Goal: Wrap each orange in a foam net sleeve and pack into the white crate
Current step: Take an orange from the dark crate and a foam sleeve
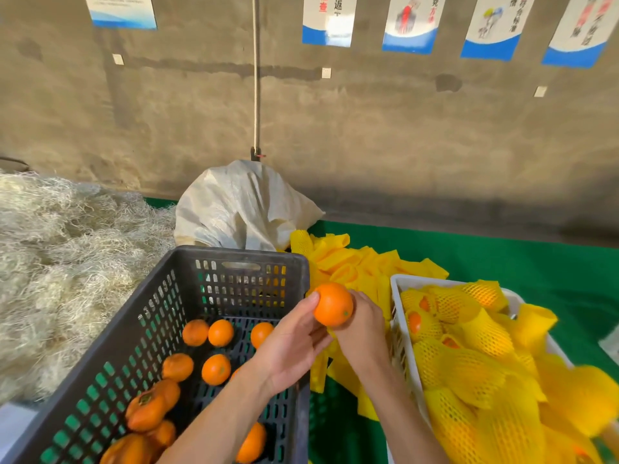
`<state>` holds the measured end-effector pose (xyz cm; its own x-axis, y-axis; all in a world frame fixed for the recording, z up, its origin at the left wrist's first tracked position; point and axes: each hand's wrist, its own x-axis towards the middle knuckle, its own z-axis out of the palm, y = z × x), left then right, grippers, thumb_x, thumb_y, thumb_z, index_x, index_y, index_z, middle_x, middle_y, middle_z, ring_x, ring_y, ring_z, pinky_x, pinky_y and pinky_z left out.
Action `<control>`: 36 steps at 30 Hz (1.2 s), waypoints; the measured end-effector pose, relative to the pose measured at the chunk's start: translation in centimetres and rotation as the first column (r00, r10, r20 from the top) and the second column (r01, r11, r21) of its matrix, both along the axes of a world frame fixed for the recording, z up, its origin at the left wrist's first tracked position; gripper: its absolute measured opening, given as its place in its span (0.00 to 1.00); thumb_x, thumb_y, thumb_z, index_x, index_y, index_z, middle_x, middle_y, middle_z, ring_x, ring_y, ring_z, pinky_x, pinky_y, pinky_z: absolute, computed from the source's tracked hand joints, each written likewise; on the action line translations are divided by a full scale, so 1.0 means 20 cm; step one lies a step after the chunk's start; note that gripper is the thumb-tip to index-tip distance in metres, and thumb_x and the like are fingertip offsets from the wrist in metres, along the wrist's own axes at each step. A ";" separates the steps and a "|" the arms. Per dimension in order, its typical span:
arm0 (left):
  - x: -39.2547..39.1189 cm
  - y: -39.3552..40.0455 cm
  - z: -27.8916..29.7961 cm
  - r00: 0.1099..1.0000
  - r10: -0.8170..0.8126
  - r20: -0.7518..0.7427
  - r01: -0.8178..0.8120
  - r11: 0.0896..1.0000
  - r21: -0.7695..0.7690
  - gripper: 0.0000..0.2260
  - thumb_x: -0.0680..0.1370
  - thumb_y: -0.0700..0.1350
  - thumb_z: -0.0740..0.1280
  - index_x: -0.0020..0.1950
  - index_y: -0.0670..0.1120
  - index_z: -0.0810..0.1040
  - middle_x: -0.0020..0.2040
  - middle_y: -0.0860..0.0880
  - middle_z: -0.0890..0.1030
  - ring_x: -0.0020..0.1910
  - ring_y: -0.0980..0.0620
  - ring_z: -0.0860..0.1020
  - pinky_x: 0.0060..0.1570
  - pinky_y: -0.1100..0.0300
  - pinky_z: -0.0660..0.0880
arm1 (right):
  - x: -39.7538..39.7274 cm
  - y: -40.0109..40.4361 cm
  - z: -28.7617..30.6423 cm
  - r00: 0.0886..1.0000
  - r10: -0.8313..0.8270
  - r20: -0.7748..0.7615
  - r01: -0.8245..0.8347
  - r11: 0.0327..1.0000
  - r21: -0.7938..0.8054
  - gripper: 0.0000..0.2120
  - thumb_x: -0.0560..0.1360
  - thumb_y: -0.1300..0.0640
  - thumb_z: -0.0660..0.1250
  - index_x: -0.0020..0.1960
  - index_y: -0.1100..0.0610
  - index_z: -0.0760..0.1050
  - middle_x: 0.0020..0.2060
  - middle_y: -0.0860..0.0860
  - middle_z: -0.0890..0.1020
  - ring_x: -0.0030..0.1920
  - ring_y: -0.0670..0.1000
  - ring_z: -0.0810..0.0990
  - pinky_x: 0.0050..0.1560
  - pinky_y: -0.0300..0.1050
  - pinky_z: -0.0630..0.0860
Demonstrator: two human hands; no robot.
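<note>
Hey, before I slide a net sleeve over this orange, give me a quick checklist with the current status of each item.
1. Bare round orange held between left hand and right hand: ok.
2. Orange not yet sleeved: ok.
3. Yellow foam net sleeve in the right hand: cannot tell; a yellow strip shows below the fingers.
4. Loose pile of yellow foam sleeves within reach on the green mat: ok.
5. Room in the white plastic crate: cannot tell; it looks heaped.
6. Dark slotted plastic crate holds more oranges: ok.
</note>
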<state>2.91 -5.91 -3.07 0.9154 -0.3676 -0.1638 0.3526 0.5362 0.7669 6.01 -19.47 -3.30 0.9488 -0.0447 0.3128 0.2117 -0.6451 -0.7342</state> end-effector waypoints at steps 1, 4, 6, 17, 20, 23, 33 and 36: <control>0.00 0.00 0.00 1.000 0.022 -0.015 -0.022 0.999 0.024 0.41 0.68 0.65 0.76 0.75 0.46 0.74 0.71 0.47 0.78 0.73 0.48 0.73 0.77 0.50 0.63 | 0.00 -0.01 0.00 0.999 0.027 -0.022 -0.027 1.000 0.006 0.09 0.72 0.63 0.72 0.51 0.56 0.81 0.46 0.51 0.81 0.46 0.54 0.79 0.45 0.50 0.77; 0.00 0.01 -0.02 0.989 0.112 -0.094 -0.110 0.993 0.030 0.36 0.70 0.63 0.74 0.73 0.44 0.76 0.68 0.45 0.81 0.71 0.47 0.76 0.74 0.51 0.69 | -0.01 -0.05 -0.01 0.997 0.055 -0.051 -0.051 0.996 0.069 0.11 0.79 0.62 0.69 0.58 0.53 0.83 0.50 0.50 0.81 0.52 0.51 0.78 0.54 0.48 0.76; 0.01 0.01 -0.02 0.974 0.186 -0.126 -0.183 0.982 0.038 0.32 0.73 0.58 0.77 0.70 0.41 0.77 0.65 0.43 0.82 0.67 0.45 0.79 0.69 0.50 0.74 | -0.04 -0.08 0.00 0.998 0.030 -0.055 -0.024 0.994 0.104 0.11 0.81 0.60 0.67 0.63 0.55 0.82 0.54 0.52 0.81 0.56 0.52 0.79 0.59 0.48 0.75; 0.00 -0.05 -0.07 0.890 0.250 0.380 -0.454 0.552 0.699 0.18 0.73 0.54 0.76 0.48 0.45 0.72 0.36 0.47 0.74 0.28 0.58 0.67 0.28 0.63 0.65 | -0.21 -0.04 0.13 0.869 0.168 0.465 0.038 0.915 -0.402 0.09 0.75 0.64 0.74 0.55 0.61 0.82 0.48 0.54 0.82 0.38 0.55 0.83 0.30 0.45 0.76; 0.02 -0.03 -0.08 0.838 0.362 0.409 -0.542 0.461 0.703 0.16 0.74 0.40 0.72 0.46 0.49 0.64 0.36 0.49 0.67 0.29 0.56 0.61 0.23 0.63 0.59 | -0.25 0.02 0.03 0.853 0.253 0.457 -0.050 0.910 -0.412 0.11 0.76 0.61 0.74 0.58 0.61 0.81 0.49 0.55 0.80 0.35 0.55 0.80 0.28 0.43 0.73; 0.01 -0.02 -0.10 0.815 0.432 0.387 -0.576 0.525 0.627 0.20 0.75 0.36 0.69 0.56 0.49 0.61 0.38 0.48 0.66 0.31 0.53 0.61 0.24 0.63 0.58 | -0.26 0.03 -0.02 0.893 0.188 0.410 -0.118 0.975 -0.189 0.10 0.78 0.57 0.72 0.58 0.58 0.82 0.48 0.48 0.78 0.37 0.50 0.77 0.34 0.40 0.74; -0.05 -0.10 -0.08 0.790 0.147 0.596 -0.538 0.633 0.557 0.18 0.81 0.49 0.70 0.68 0.64 0.72 0.64 0.58 0.79 0.63 0.60 0.77 0.63 0.58 0.77 | -0.32 0.07 -0.08 0.991 -0.103 -0.085 0.120 0.968 0.220 0.32 0.74 0.28 0.63 0.69 0.45 0.60 0.60 0.48 0.76 0.56 0.49 0.78 0.52 0.44 0.79; -0.08 -0.12 -0.10 0.833 -0.037 0.552 -0.393 0.662 0.638 0.30 0.83 0.42 0.67 0.81 0.56 0.58 0.76 0.60 0.66 0.75 0.60 0.67 0.71 0.65 0.68 | -0.30 0.02 -0.07 0.975 -0.079 -0.209 0.145 0.936 0.321 0.44 0.73 0.29 0.66 0.79 0.49 0.53 0.75 0.50 0.65 0.73 0.53 0.69 0.68 0.49 0.72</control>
